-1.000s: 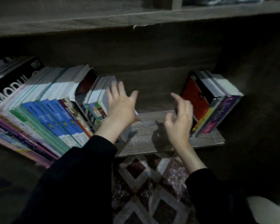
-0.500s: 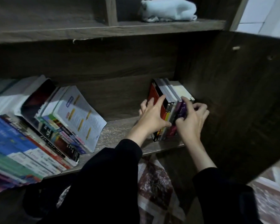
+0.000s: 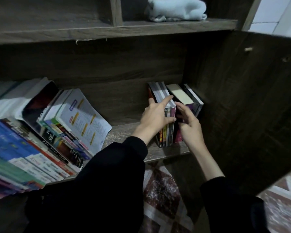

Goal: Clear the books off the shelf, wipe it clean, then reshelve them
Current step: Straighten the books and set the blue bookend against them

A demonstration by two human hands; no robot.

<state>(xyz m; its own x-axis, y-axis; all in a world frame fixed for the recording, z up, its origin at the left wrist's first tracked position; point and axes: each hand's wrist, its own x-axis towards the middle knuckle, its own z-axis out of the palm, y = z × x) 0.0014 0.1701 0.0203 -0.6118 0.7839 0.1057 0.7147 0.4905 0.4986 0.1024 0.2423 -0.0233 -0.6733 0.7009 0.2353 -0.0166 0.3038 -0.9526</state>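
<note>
wooden shelf [image 3: 124, 132], leaning books [image 3: 40, 148] left, cloth [image 3: 175, 9] above, left hand [image 3: 155, 118], right hand [image 3: 189, 125] tight around upright books [image 3: 180, 96]

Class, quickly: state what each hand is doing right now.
Left hand grips the left upright books.
Right hand has fingers in the gap beside the purple book; grip cannot be told.

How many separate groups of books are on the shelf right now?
2. A leaning row fills the left of the shelf; an upright group stands at its right end, gripped by the left hand and right hand. More may lie beyond the left edge.
</note>
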